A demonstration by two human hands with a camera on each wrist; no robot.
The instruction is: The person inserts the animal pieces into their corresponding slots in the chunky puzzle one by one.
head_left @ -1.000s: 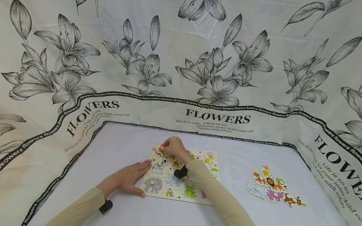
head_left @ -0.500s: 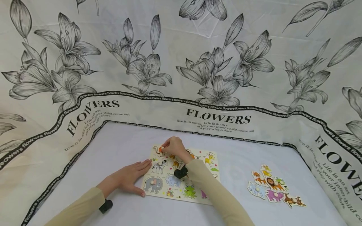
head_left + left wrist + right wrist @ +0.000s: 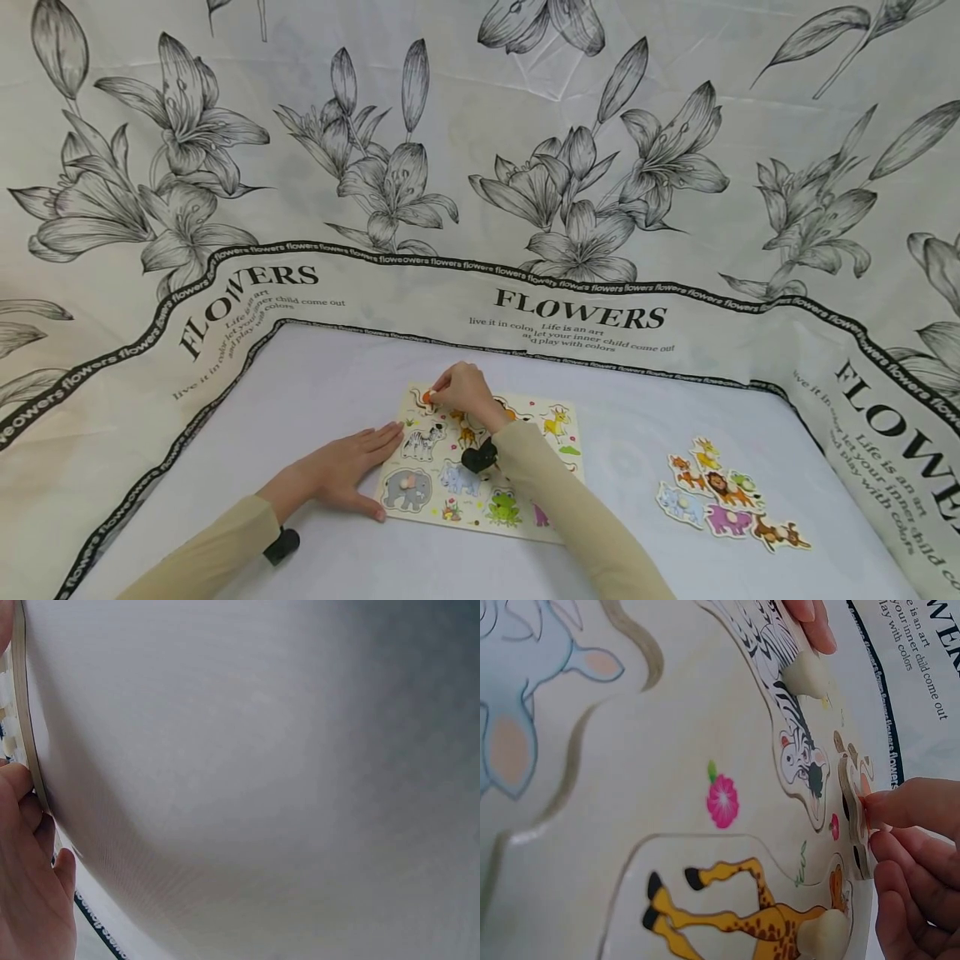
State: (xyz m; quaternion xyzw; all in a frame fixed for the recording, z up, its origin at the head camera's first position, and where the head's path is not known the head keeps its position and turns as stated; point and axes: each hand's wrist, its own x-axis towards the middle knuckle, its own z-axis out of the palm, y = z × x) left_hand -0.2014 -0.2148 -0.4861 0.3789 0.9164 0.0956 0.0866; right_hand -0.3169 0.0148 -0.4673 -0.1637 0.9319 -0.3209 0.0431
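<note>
At the far left corner of a wooden puzzle board (image 3: 472, 506), my right hand (image 3: 463, 392) pinches an orange-and-white animal puzzle piece (image 3: 852, 814) between thumb and fingers. The right wrist view shows this piece nearly edge-on, partly covered by the fingertips and standing proud of the board. My left hand (image 3: 351, 468) lies with extended fingers at the board's left edge; its fingers touch that edge in the left wrist view. Knobbed zebra (image 3: 795, 712) and giraffe (image 3: 780, 926) pieces sit in the board close to the right fingers. A knobbed elephant piece (image 3: 407, 492) lies nearer the left thumb.
Several loose animal pieces lie grouped on the white cloth to the right, among them a lion (image 3: 720, 486), a purple hippo (image 3: 727, 521) and a brown animal (image 3: 780, 531). A flower-printed fabric wall (image 3: 420, 300) rises behind the table. My right forearm covers part of the board.
The orange-and-white piece has shifted slightly under my right fingers and looks a little less tilted. Both hands keep practically the same places.
</note>
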